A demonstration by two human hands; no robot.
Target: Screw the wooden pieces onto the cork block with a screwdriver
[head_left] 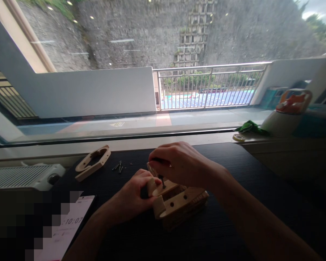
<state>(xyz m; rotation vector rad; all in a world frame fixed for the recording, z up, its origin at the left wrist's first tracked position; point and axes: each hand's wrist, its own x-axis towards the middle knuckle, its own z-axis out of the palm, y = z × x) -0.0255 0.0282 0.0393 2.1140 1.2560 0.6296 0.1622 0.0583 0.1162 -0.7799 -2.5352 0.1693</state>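
Note:
My right hand (pixel 176 161) is closed around a dark, thin-shafted driver (pixel 163 183). Its shaft points down at the top of a pale wooden assembly (pixel 176 204), and the grip is mostly hidden in my fingers. My left hand (pixel 137 194) grips the left end of that assembly, thumb on the near side and fingers on the far side. The assembly lies on the dark table; its near bar shows two dark holes, and rounded wooden pieces stand at its left end.
On the dark table (pixel 222 159), a pale wooden frame (pixel 101 165) lies at the back left beside several loose screws (pixel 120 167). A phone (pixel 73 221) lies front left. By the window, a tape roll (pixel 238 137), green cloth (pixel 249 127) and white container (pixel 278 121) sit on the sill.

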